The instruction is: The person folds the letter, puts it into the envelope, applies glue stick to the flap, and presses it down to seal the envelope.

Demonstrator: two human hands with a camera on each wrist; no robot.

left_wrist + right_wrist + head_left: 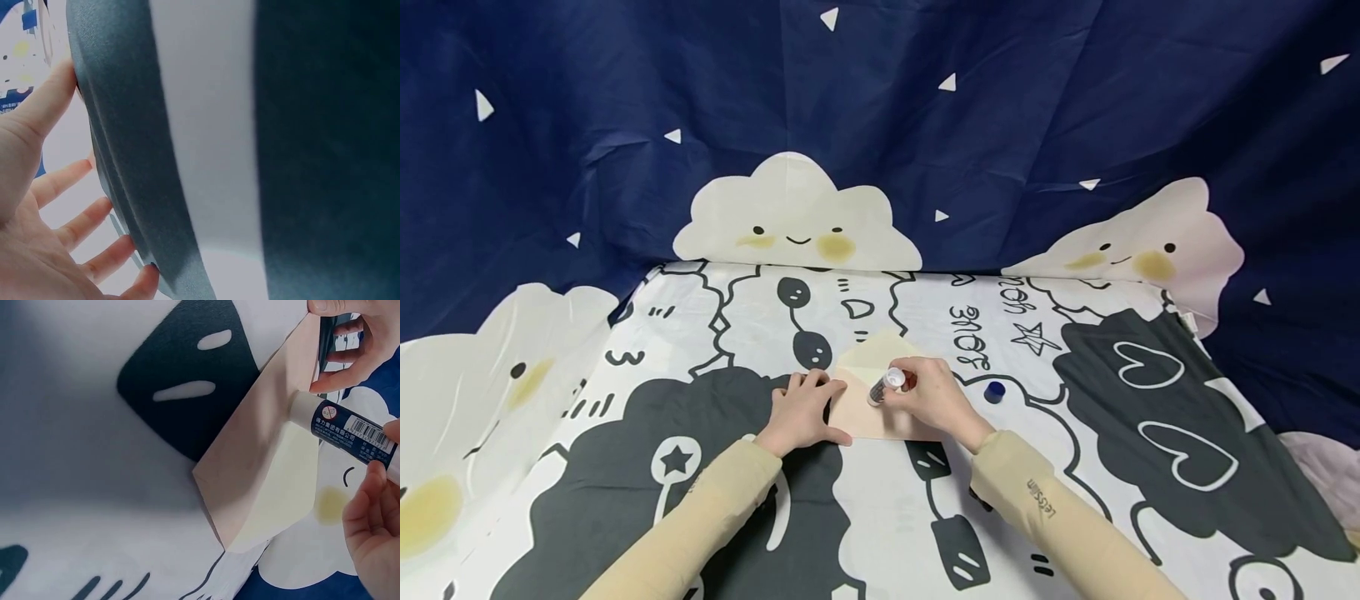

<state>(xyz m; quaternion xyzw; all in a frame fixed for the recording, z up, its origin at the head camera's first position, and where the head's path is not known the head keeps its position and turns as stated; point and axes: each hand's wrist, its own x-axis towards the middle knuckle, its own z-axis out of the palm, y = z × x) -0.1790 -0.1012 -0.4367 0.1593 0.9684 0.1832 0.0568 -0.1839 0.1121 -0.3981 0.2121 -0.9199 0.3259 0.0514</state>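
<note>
1. pinching the glue stick (879, 391) between thumb and fingers, the right hand (934, 393) has a firm-looking grip; the left hand (801, 413) grips nothing, its fingers spread at the left edge of the paper envelope (857, 419).
2. the stick is over the envelope's middle, just left of the right hand. its long axis tilts: the lower end seems to touch the paper beside the pale flap (880, 346), while the upper end leans right and away from the person.
3. the flap points away from the person; the left hand is nearer the envelope's near-left corner.
4. the blue cap (995, 392) lies on the patterned cloth (887, 533), right of the right hand, apart from the stick.
5. the stick's dark label (350, 434) shows chinese characters ending "集团有限公司", a barcode and a round red prohibition mark; smaller print is unreadable.
6. the right sleeve (1052, 517) seems to read "letsslim"; the cloth shows "love" and "you", turned around.
</note>
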